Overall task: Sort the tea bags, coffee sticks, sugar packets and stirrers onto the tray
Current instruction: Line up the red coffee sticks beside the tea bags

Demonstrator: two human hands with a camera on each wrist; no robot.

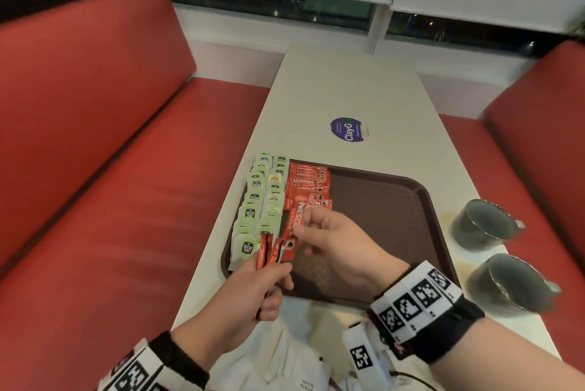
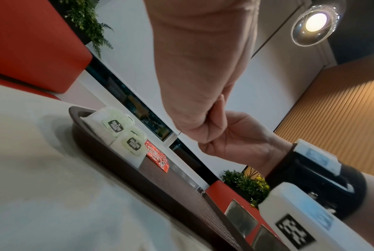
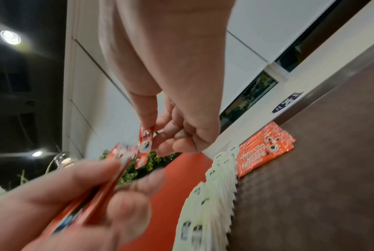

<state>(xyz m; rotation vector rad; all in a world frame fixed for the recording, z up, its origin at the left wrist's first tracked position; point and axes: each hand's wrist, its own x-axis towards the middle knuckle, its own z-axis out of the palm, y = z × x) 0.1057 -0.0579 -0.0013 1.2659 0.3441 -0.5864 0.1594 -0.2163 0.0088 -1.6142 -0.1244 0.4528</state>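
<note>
The coffee sticks are narrow red sachets with white lettering and a small cup printed near one end; a fanned group of them (image 1: pixel 308 183) lies on the brown tray (image 1: pixel 380 200), too overlapped to count, just right of the tea bags (image 1: pixel 261 200); the tea bags are pale green and white packets with a dark round label, laid overlapping in two rows along the tray's left side, also too many and too overlapped to count.

The left hand (image 1: pixel 253 292) is raised over the tray's near left corner, its fingers curled round a small bundle of coffee sticks (image 1: pixel 269 250) whose ends stick up above the fist; at least three show, though the exact count is unclear; in the right wrist view this bundle is blurred. The right hand (image 1: pixel 335 242) hangs over the tray, wrist bent, thumb and forefinger pinching the top of a single coffee stick (image 1: pixel 292 232) that hangs just beside the bundle, the remaining fingers loosely curled beneath.

The tray sits on a white tabletop (image 1: pixel 348 90); two dark glass cups (image 1: pixel 484 226) stand on the tabletop right of the tray, well apart from the hands; one round purple sticker (image 1: pixel 348 129) lies beyond the tray; white packets (image 1: pixel 304 368), one printed with the words white sugar, lie at the near edge below the wrists; red bench seats (image 1: pixel 110 153) flank the tabletop.
</note>
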